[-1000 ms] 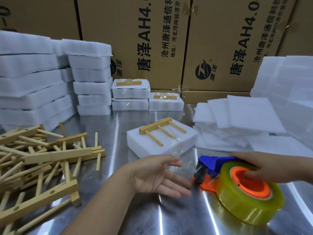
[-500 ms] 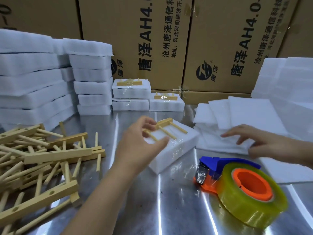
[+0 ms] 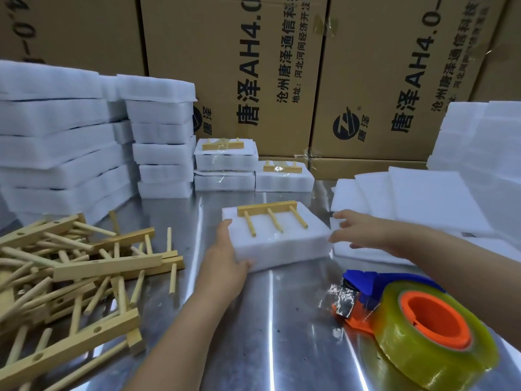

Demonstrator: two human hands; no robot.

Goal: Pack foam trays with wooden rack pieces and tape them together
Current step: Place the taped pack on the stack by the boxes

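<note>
The left hand (image 3: 225, 256) grips the near left corner of the pack (image 3: 284, 244). Its thumb (image 3: 226, 225) lies over the top edge and its fingers (image 3: 245, 263) curl round the corner below, clamped on the foam, probably to steady or turn it. The right hand (image 3: 366, 232) is at the opposite side, fingers (image 3: 337, 237) straight and a little apart, with the tips at the pack's right edge. Whether they press the pack or the sheets (image 3: 423, 198) just behind them I cannot tell. Between the two hands, on top of the pack, lies one rack piece (image 3: 267, 211), its bar on the far side and its three pegs pointing back toward the fingers. A faint sheen of film crosses the foam near the pegs, so the taping looks at least partly done. Just below the right wrist the tape gun (image 3: 408, 314) lies free on the table (image 3: 267, 334), within easy reach for another strip. Left of the left hand sprawls the pile (image 3: 84, 266) of loose rack pieces, the supply for later packs. Beyond both hands stand finished packs (image 3: 225, 162), with foam stacks (image 3: 56, 142) to their left and cartons (image 3: 253, 66) behind.
</note>
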